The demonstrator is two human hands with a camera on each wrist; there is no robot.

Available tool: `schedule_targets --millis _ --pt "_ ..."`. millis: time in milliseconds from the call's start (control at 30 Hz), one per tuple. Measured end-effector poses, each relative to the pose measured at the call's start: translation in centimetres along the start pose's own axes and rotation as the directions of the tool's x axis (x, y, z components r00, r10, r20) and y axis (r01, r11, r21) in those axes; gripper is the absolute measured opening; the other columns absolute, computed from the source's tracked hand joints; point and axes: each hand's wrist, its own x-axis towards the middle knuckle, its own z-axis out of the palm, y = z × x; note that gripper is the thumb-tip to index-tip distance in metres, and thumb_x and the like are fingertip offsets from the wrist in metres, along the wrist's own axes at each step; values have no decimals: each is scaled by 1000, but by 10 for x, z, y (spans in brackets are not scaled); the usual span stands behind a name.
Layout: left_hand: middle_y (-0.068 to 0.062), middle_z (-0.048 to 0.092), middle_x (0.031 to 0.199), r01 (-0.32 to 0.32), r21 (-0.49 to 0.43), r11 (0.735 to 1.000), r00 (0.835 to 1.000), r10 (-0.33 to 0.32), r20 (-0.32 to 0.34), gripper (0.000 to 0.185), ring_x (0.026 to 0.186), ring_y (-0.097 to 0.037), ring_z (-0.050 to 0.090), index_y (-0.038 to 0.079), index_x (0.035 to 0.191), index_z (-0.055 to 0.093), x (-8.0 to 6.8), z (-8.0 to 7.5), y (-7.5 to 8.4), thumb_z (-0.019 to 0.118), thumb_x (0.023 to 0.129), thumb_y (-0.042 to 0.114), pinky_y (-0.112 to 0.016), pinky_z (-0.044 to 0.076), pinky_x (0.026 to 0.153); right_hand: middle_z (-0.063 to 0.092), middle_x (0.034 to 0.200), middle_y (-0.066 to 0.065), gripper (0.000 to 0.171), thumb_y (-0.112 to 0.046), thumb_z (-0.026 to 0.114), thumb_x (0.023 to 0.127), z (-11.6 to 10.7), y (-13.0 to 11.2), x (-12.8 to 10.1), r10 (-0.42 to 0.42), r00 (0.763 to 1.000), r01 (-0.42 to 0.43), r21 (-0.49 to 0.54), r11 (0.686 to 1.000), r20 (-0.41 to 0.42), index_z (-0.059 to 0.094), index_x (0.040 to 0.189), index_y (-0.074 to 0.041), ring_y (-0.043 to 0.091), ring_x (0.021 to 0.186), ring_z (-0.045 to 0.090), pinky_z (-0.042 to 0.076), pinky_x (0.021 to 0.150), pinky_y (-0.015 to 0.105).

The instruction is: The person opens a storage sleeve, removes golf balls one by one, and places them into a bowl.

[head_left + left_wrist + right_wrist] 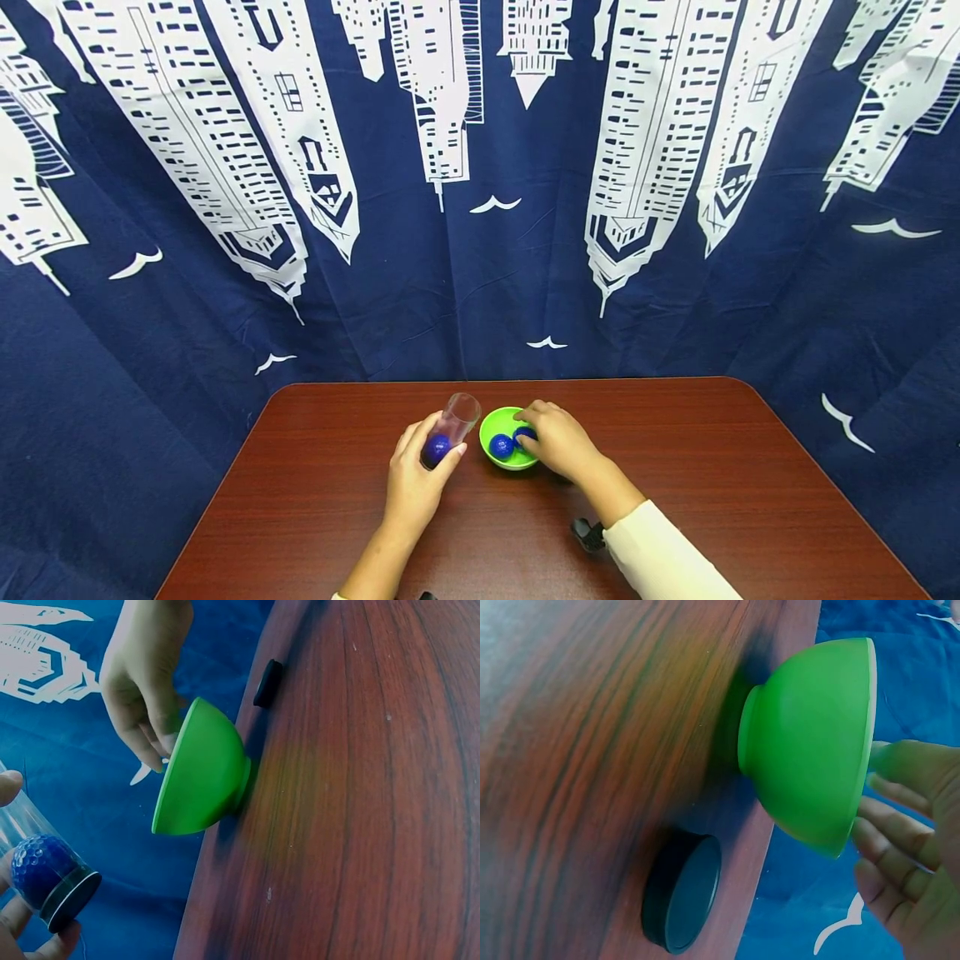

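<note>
My left hand (420, 479) grips a clear plastic tube (459, 414), tilted away from me, with one blue ball (436, 448) at its black-capped lower end (71, 900). Just right of it stands a green bowl (495, 421) holding two blue balls. My right hand (527, 429) reaches into the bowl, its fingertips curled round one ball (525, 435); the other ball (500, 447) lies loose beside it. The left wrist view shows the tube with its ball (36, 866) beside the bowl (202, 776). The bowl (810, 742) hides its contents in both wrist views.
A round black lid (682, 892) lies flat on the brown wooden table (712, 467) close to the bowl, under my right wrist. A blue cloth with white buildings (480, 208) hangs behind the table's far edge.
</note>
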Motion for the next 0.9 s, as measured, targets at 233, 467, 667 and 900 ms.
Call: schedule_targets --millis 233,467,667,900 --pt "6 66 121 9 11 1000 1000 -9 1 57 114 -14 63 26 132 64 1 -2 -1 87 80 27 -45 54 98 70 104 3 29 -19 79 87 1 4 -3 -12 996 18 68 998 -89 74 113 -7 21 99 68 55 90 42" --pt "7 67 120 -14 47 999 1000 13 17 57 114 -13 60 27 129 67 2 -1 1 90 77 24 -44 53 98 69 108 0 29 -19 79 88 -1 4 -10 45 987 -14 193 981 -156 73 115 -11 20 93 70 58 83 38" --pt "6 68 118 -46 91 995 999 45 21 56 110 -14 60 26 127 68 2 0 1 90 76 22 -41 53 94 70 105 -1 29 -17 80 87 -2 2 -14 34 971 28 254 967 -237 74 114 -10 18 87 69 55 72 26" --pt "3 69 116 -129 146 981 992 130 8 56 106 -17 62 19 123 71 3 1 0 92 72 17 -38 53 90 71 104 4 29 -12 79 87 -9 -5 -19 29 963 70 352 933 -267 73 115 -8 21 85 70 54 65 31"
